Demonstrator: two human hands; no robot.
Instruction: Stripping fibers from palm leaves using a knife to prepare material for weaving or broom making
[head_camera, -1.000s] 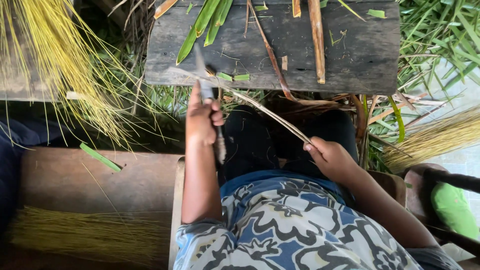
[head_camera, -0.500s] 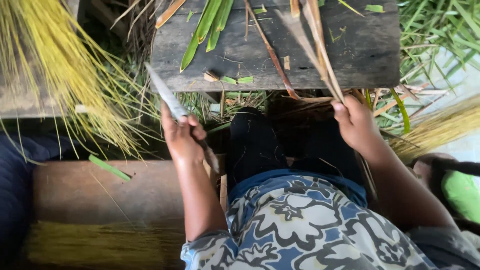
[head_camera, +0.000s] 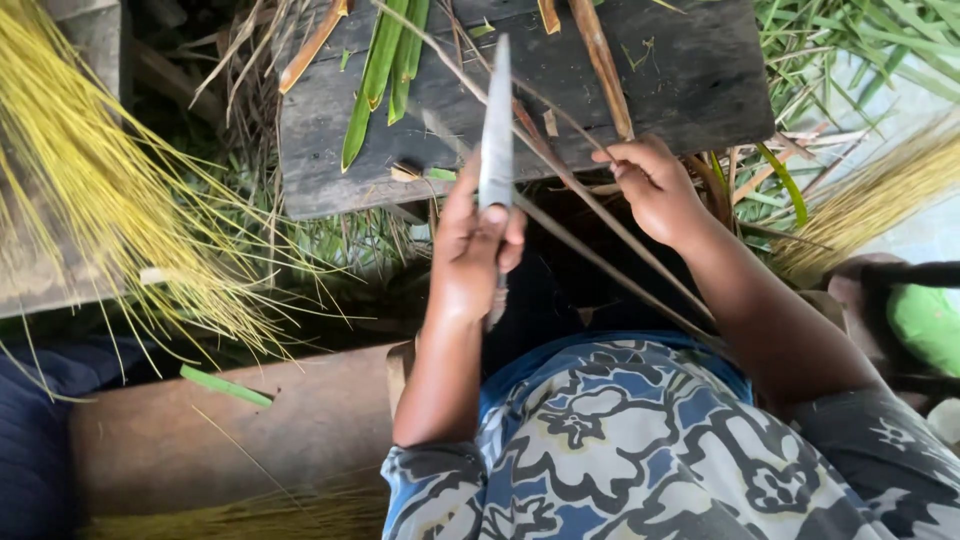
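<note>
Here, in the head view, the dark weathered wooden tabletop (head_camera: 680, 75) serves as the landmark, lying across the top of the scene above the person's lap. The left hand (head_camera: 472, 245) is clenched around the handle of a knife (head_camera: 496, 125), just below the tabletop's near edge; the pale blade rises upright over that edge and onto the board. The right hand (head_camera: 652, 185) sits at the same near edge, to the right of the knife, its fingers pinched closed on a thin dry leaf rib (head_camera: 600, 255). This rib runs slantwise, from the board's upper left, past the blade, through the right hand's grip and down toward the patterned blue and white shirt (head_camera: 640, 450) below the tabletop. On the tabletop lie green leaf strips (head_camera: 385, 65) near its left end and a brown dry stalk (head_camera: 600, 60) near its middle. Left of the tabletop spreads a loose sheaf of yellow ribs (head_camera: 110, 190). Right of it lies a second yellowish bundle (head_camera: 870, 200), with green leaves (head_camera: 860, 45) behind. Below and left of the tabletop stands a reddish wooden plank (head_camera: 230, 440) bearing one green leaf scrap (head_camera: 226, 387).
</note>
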